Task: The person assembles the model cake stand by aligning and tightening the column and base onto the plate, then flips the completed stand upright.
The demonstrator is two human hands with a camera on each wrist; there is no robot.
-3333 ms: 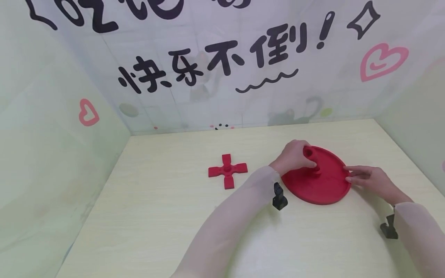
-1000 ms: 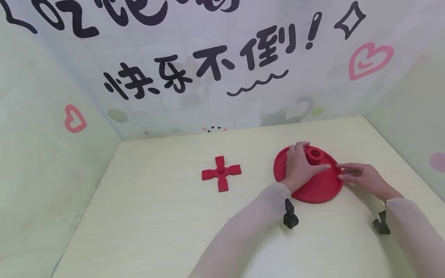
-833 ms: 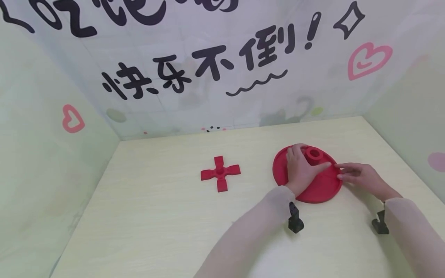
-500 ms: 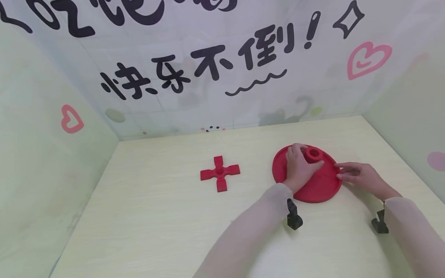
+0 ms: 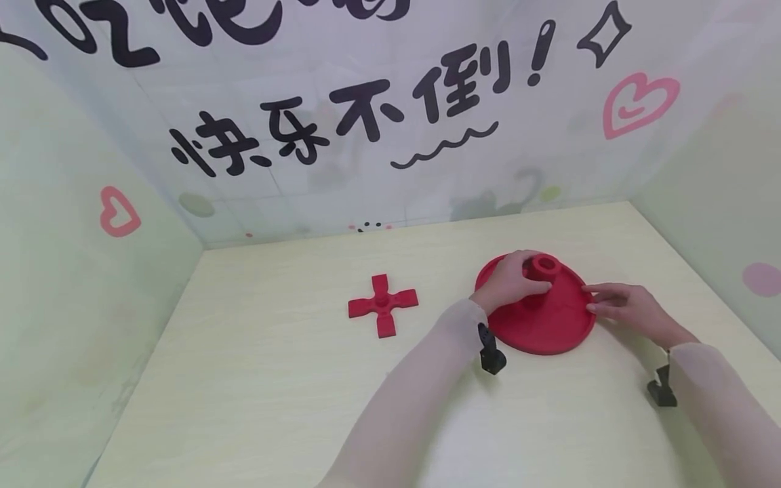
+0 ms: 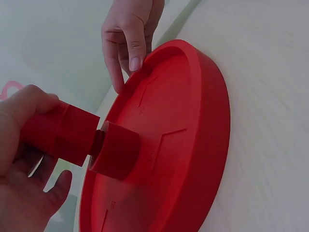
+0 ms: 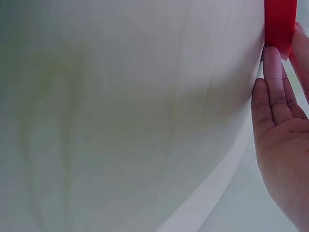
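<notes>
A red round tray-like base [image 5: 549, 335] with a raised rim lies flat on the table, right of centre. My left hand [image 5: 508, 280] grips a short red tube [image 5: 546, 266] with an open top end, standing over the base. From the left wrist view, the tube's narrower neck meets the mouth of a round socket [image 6: 118, 151] in the base; a slim gap shows between the two bodies. Thumb and fingers of my right hand [image 5: 634, 310] hold the base's right rim; the right wrist view shows several fingers along its outer side.
A red cross-shaped piece [image 5: 382, 305] with a small central stub lies on the pale table [image 5: 256, 379], left of the base. Printed cloth walls [image 5: 342, 183] enclose the table at the back and sides. Each wrist carries a small black camera [image 5: 491, 352].
The tube leaned 3.3 seconds ago and now stands straighter. My left hand has turned around it, the wrist swinging left over the last half second. The right hand keeps its place at the rim.
</notes>
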